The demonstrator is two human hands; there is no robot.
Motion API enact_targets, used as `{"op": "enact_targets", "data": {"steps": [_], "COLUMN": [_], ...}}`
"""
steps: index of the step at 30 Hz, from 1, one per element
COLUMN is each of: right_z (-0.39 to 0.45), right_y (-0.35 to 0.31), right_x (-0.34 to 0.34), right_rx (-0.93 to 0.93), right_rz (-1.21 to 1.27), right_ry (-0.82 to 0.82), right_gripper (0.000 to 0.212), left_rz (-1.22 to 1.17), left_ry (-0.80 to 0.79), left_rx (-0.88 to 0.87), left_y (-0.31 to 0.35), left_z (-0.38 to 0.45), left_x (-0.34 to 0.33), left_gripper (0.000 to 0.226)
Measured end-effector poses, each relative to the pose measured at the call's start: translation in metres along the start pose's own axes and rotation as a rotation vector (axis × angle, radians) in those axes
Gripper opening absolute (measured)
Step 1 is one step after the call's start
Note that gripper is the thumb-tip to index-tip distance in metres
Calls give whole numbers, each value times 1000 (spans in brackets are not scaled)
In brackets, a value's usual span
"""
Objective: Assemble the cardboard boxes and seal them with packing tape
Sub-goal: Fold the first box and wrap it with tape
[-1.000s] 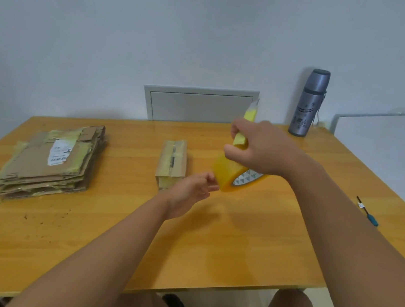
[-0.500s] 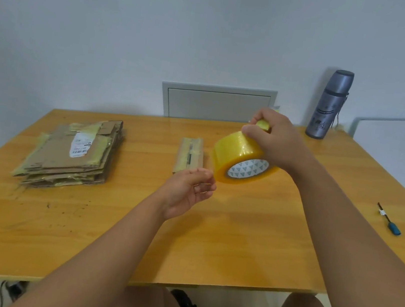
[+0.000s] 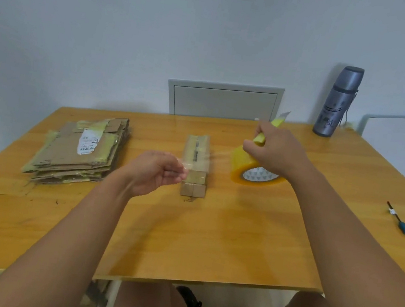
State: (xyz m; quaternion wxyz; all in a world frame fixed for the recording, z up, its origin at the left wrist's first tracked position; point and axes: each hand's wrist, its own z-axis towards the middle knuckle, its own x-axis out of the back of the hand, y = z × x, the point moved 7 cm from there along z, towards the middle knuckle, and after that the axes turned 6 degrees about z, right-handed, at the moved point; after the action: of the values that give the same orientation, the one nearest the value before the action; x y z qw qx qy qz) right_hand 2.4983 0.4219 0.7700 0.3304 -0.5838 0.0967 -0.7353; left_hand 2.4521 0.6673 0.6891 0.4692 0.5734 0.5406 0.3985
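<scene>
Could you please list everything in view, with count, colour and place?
table: one, orange wood, fills the foreground
small box: one, brown, table centre
flattened boxes: one stack, brown, table left
tape roll: one, yellow, right of box
tape strip: one, clear, stretched from roll to left hand
utility knife: one, yellow, in right hand
flask: one, grey, far right corner
screwdriver: one, blue-handled, table right
left hand: pinches tape end
right hand: grips knife, on roll

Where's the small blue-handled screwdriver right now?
In the head view, the small blue-handled screwdriver lies alone on the wooden table near its right edge, right of the yellow tape roll.
</scene>
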Motion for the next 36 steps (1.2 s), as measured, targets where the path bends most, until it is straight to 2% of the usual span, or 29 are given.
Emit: {"op": "enact_targets", "data": {"steps": [2,11,19,22,27,36], "right_z": [-2,-5,8,14,21,27], "right_y": [1,-6,-3,-2,-3,-5], "right_x": [-10,-40,-49,-52,-60,-67], "right_rx": [-13,-41,-120,-129,-144,-197], "right_rz": [-10,-174,-194,-218,-262,-324], "right_ry": [-38,-155,-146,-142,-204,-267], "right_gripper": [23,24,30,38,67,57], "left_rz": [43,118,391,462,555,548], "left_ry": [-3,164,399,414,441,435], "left_rx": [33,38,-59,-72,-70,-38], "left_y": [-2,-21,-14,-14,-17,-26], "left_z": [-1,10,29,37,44,46], "left_x": [4,16,27,27,31,32], "left_gripper": [9,10,10,11,12,13]}}
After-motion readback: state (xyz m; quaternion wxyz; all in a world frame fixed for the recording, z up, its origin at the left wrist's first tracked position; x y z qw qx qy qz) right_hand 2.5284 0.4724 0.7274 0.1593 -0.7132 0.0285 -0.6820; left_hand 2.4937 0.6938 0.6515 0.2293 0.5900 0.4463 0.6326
